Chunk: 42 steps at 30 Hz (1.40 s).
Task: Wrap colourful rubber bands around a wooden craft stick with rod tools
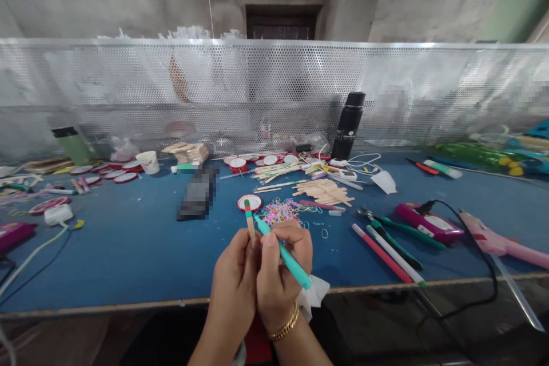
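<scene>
My left hand is closed on a wooden craft stick, held upright near the table's front edge. The stick's top end is coloured dark green, with a teal band just below. In my right hand is a teal marker, its tip pointing up and left beside the coloured part of the stick. Whether tip and stick touch is too small to tell. Both hands are side by side. Behind them lie a small red-rimmed white disc and a pile of colourful rubber bands.
Loose craft sticks and a black bottle stand farther back. At right lie green-handled pliers, red and white markers, a purple device and a pink glue gun. A dark pouch and a paper cup are left.
</scene>
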Tool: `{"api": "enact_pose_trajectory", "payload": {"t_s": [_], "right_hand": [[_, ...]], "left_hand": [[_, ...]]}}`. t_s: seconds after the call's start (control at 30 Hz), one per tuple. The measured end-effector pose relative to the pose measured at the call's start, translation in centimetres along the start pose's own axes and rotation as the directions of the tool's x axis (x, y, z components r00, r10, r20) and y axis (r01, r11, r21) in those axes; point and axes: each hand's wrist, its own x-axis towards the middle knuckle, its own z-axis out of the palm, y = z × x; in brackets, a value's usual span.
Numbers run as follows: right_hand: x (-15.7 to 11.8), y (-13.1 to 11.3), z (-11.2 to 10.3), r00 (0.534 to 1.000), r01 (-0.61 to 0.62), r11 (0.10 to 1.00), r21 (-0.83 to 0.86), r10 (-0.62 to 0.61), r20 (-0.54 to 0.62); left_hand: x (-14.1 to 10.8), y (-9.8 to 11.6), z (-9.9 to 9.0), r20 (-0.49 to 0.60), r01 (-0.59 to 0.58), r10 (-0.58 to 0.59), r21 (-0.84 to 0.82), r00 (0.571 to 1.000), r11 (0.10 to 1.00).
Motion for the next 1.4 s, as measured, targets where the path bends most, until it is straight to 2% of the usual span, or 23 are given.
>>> {"api": "enact_pose_trajectory", "payload": {"t_s": [0.23,0.43,0.6,0.83,1.0,1.17,1.4], "right_hand": [[-0.09,0.2,-0.12,0.999,0.011,1.0,0.021,-0.012,0.049],[0.04,-0.02,-0.01,1.0,-0.007,1.0,-0.028,0.007,-0.011],[0.08,0.04,0.08,0.999,0.018,1.0,0.024,-0.019,0.038],[0.14,-0.06,0.06,1.0,0.007,0.999,-0.052,-0.008,-0.021],[0.17,-0.06,0.05,0.999,0.017,1.0,-0.023,-0.016,0.031],[0.21,-0.07,0.09,1.0,0.005,0.999,-0.049,-0.006,-0.009],[0.08,-0.05,0.01,1.0,0.007,0.999,-0.04,-0.007,0.02]], "left_hand": [[0.12,0.28,0.07,-0.006,-0.014,0.014,-0.006,1.0,1.0],[0.13,0.32,0.13,-0.017,-0.013,0.013,0.015,1.0,1.0],[0.22,0.28,0.13,0.007,-0.012,0.012,-0.006,1.0,1.0],[0.01,0.22,0.04,-0.003,-0.007,0.007,0.027,1.0,1.0],[-0.04,0.13,0.02,0.006,-0.008,0.008,0.0,1.0,1.0],[-0.03,0.31,0.08,-0.009,-0.015,0.015,0.023,1.0,1.0],[0.01,0.08,0.12,-0.007,-0.009,0.009,-0.002,1.0,1.0]]}}
